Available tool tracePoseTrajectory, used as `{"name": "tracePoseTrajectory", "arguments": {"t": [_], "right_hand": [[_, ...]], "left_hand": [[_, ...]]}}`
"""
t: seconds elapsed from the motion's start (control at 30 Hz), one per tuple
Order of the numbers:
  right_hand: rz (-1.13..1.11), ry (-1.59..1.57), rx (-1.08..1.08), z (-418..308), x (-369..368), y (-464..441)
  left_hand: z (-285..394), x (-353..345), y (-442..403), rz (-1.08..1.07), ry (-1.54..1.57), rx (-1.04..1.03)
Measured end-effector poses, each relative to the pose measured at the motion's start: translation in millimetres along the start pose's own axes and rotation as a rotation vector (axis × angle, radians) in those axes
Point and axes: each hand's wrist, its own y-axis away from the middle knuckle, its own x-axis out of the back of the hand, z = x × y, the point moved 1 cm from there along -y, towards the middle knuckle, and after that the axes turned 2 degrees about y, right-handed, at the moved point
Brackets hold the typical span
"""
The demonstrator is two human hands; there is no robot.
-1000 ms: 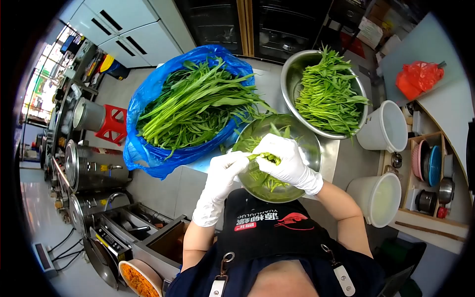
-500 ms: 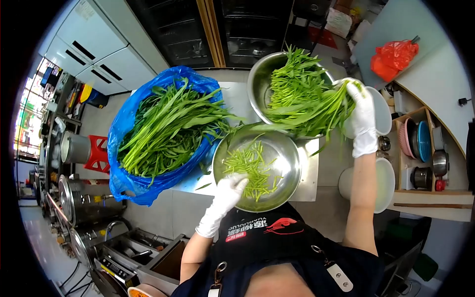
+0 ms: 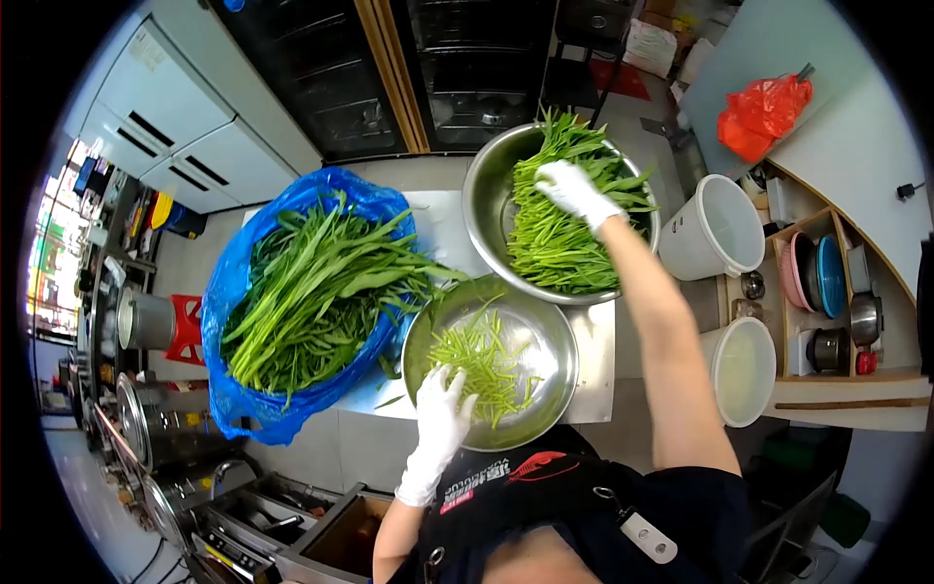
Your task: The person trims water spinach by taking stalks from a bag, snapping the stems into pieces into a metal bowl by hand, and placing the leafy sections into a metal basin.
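Observation:
In the head view, my left hand (image 3: pixel 445 401), in a white glove, is at the left rim of a metal bowl (image 3: pixel 557 365) holding short cut green stems (image 3: pixel 482 362). Its fingers are spread, with nothing seen in them. My gloved right hand (image 3: pixel 574 192) rests, fingers stretched out, on top of long leafy greens (image 3: pixel 550 243) that look like water spinach. They lie bunched in a second metal bowl (image 3: pixel 477 209), farther away on the right. A blue plastic bag (image 3: pixel 226 365) on the left holds a big heap of the same kind of greens (image 3: pixel 321 292).
Both bowls and the bag stand on a metal-topped table (image 3: pixel 593 380). Two white buckets (image 3: pixel 715 229) are to its right, near a wooden shelf (image 3: pixel 808 365) with pans and basins. Glass-door cabinets (image 3: pixel 467 78) stand behind. A red stool (image 3: pixel 185 329) is on the left.
My right hand has moved left and laid its held bunch of greens in the far bowl. My left hand has lifted off the cut stems, its fingers now spread. The camera view has shifted slightly.

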Motion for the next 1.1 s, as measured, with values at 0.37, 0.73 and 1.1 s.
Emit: {"name": "tracePoseTrajectory", "arguments": {"t": [0.37, 0.73, 1.1], "right_hand": [[-0.07, -0.072, -0.049, -2, 1, -12], [0.25, -0.225, 0.046, -56, 63, 37], [0.215, -0.665, 0.207, -180, 79, 130]], "left_hand": [[-19, 45, 17, 0.238, 0.104, 0.123], [-90, 216, 7, 0.998, -0.399, 0.094], [-235, 282, -57, 0.165, -0.815, 0.227]]}}
